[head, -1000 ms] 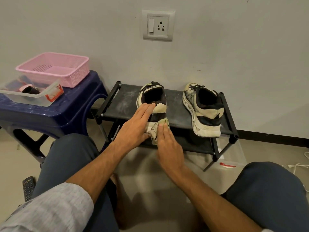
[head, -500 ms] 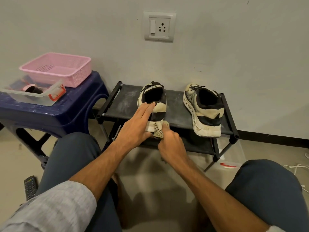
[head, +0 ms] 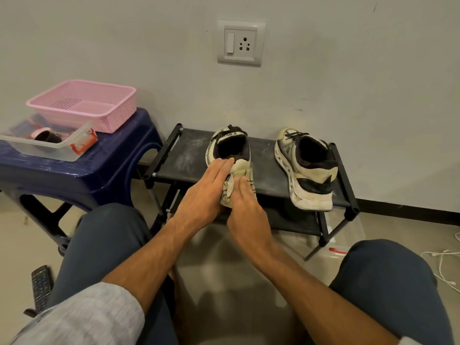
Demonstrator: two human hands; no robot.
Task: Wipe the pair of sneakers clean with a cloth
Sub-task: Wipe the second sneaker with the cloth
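Cream and black, that worn left sneaker (head: pixel 227 150): where does it stand?

On the top shelf of the black metal-framed shoe rack (head: pixel 179 158), heel toward the person. Its mate, the right sneaker (head: pixel 307 170), stands well apart on the same shelf, untouched.

And the 2 hands?

The left hand (head: pixel 201 195) lies flat against the heel's left side, fingers straight and together, gripping nothing. The right hand (head: pixel 246 210) presses a crumpled off-white cloth with dark lines (head: pixel 235 188) onto the heel. Its fingers rest nearly straight on the fabric, and its thumb is hidden.

So the cloth sits between them?

Yes, bunched there, touching both hands and the heel.

What else is around?

A dark blue plastic stool (head: pixel 82 178) just left of the rack carries a pink perforated plastic basket (head: pixel 84 105) and a clear plastic tub (head: pixel 49 150). A black remote control (head: pixel 41 287) lies on the floor.
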